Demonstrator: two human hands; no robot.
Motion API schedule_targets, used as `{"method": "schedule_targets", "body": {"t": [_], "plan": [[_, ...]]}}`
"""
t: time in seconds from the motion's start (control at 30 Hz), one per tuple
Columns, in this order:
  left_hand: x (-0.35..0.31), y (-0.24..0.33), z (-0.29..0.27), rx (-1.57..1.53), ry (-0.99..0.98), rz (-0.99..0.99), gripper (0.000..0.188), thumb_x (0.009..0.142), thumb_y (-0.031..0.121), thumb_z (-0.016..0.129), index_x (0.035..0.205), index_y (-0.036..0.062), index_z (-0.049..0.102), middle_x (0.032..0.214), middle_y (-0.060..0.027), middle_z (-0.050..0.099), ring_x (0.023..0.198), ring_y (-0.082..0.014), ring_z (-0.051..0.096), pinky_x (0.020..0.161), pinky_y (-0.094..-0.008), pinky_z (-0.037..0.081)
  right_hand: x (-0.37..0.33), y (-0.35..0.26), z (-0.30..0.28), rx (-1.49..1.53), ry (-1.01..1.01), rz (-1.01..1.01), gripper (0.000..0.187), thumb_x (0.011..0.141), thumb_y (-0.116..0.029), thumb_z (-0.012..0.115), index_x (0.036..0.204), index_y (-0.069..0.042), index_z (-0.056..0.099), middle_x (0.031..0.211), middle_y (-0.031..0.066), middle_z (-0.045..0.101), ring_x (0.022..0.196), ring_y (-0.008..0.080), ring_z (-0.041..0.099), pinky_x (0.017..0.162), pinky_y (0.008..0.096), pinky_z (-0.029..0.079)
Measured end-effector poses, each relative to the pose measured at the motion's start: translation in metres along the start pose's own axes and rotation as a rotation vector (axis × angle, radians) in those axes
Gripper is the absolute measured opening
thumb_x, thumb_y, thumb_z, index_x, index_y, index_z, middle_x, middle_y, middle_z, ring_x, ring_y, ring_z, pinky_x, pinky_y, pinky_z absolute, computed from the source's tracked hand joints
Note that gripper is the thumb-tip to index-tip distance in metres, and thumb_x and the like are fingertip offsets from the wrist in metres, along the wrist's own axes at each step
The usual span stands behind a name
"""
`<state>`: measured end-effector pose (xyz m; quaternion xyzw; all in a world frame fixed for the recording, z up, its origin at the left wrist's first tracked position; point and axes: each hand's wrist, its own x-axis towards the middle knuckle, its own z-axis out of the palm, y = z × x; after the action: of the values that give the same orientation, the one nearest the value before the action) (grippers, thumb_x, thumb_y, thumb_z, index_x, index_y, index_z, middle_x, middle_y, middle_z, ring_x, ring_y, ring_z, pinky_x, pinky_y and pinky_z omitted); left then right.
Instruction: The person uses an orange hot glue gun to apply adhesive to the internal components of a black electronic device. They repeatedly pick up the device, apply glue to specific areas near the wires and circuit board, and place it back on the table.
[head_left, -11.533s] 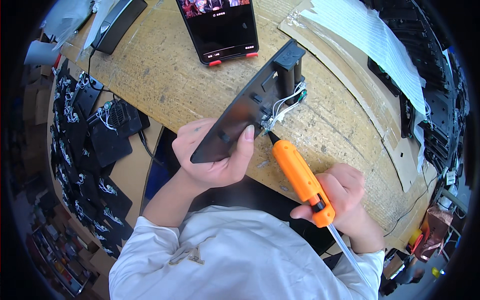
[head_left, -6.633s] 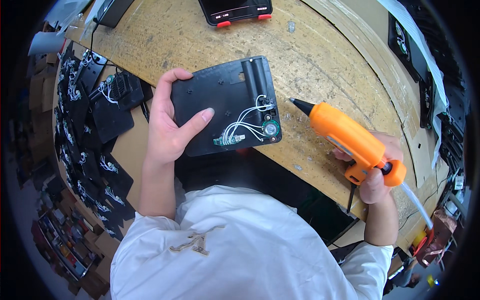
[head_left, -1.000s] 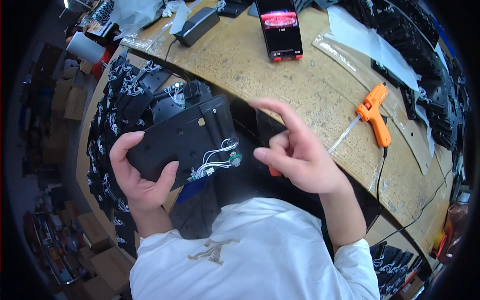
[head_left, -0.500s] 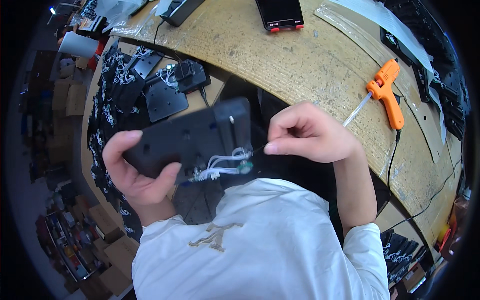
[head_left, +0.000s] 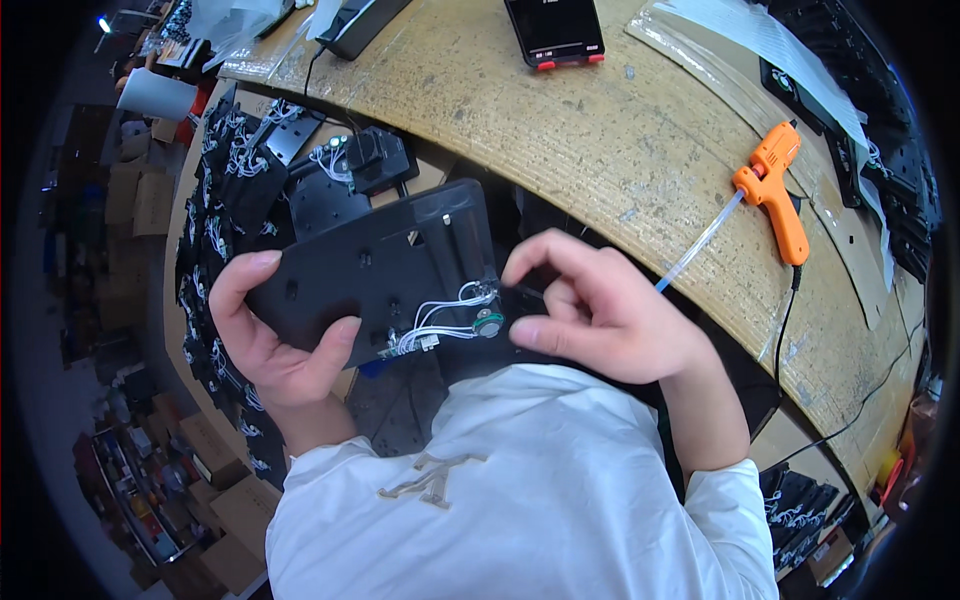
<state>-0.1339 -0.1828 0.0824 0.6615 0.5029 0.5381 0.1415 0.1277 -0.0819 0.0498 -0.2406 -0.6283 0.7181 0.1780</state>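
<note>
Holding black panel (head_left: pixel 340 268) beside scuffed tabletop (head_left: pixel 480 95); cartons (head_left: pixel 245 515) piled at lower left.

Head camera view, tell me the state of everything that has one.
Black rectangular plastic panel, tilted, wired side showing.
Thin white wires, looped across the panel's lower right part.
Left hand, gripping the panel.
Right hand, thumb and forefinger apart, nothing visible between them.
Orange plastic glue gun, lying on its side; hot or cold, cannot tell.
Clear glue stick, protruding from the gun's rear.
Black rectangular phone, screen lit.
</note>
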Motion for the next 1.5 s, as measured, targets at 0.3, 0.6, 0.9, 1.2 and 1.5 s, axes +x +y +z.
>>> {"method": "schedule_targets", "body": {"t": [0.3,0.6,0.9,1.2,1.5], "plan": [[0.000,0.002,0.010,-0.030,-0.012,-0.051,0.069,0.065,0.000,0.077,0.122,-0.0018,0.039,0.105,-0.0142,0.053,0.089,-0.0178,0.058,0.078,-0.0262,0.049,-0.004,0.012,-0.009,0.461,0.055,-0.403,0.020,0.093,-0.013,0.054,0.082,0.001,0.064,0.077,0.0051,0.063,0.056,0.0039,0.050,0.057,0.0198,0.041],[0.001,-0.003,0.014,-0.076,-0.017,-0.015,0.066,0.067,-0.001,0.076,0.122,-0.0023,0.040,0.106,-0.0142,0.053,0.092,-0.0178,0.058,0.079,-0.0259,0.049,-0.012,-0.002,-0.006,-0.010,0.155,-0.010,0.019,0.092,-0.013,0.056,0.103,0.000,0.047,0.050,0.0003,0.050,0.039,0.0064,0.038,0.042,0.0244,0.029],[-0.001,-0.010,0.012,0.021,-0.051,-0.052,0.065,0.066,-0.005,0.072,0.122,-0.0028,0.041,0.110,-0.0142,0.051,0.094,-0.0175,0.057,0.081,-0.0267,0.049,-0.035,-0.006,-0.018,0.437,0.127,-0.440,0.023,0.090,-0.011,0.056,0.071,0.002,0.059,0.054,0.0038,0.055,0.037,0.0087,0.039,0.038,0.0244,0.032],[0.005,-0.033,0.024,-0.047,0.119,-0.124,0.069,0.068,-0.009,0.067,0.130,-0.0007,0.036,0.119,-0.0143,0.048,0.106,-0.0202,0.054,0.093,-0.0301,0.044,-0.152,-0.044,-0.048,0.876,0.248,-1.041,0.030,0.089,-0.001,0.051,0.059,-0.001,0.046,0.038,0.0017,0.038,0.025,0.0083,0.027,0.029,0.0235,0.019],[0.034,-0.070,-0.007,0.219,0.712,-0.047,0.045,0.079,-0.005,0.068,0.120,-0.0003,0.048,0.109,-0.0132,0.055,0.095,-0.0222,0.057,0.084,-0.0310,0.051,-0.479,-0.110,0.036,-0.504,1.849,-1.291,0.011,0.090,-0.005,0.044,0.081,-0.002,0.048,0.049,-0.0015,0.036,0.040,0.0102,0.030,0.055,0.0341,0.039]]}}
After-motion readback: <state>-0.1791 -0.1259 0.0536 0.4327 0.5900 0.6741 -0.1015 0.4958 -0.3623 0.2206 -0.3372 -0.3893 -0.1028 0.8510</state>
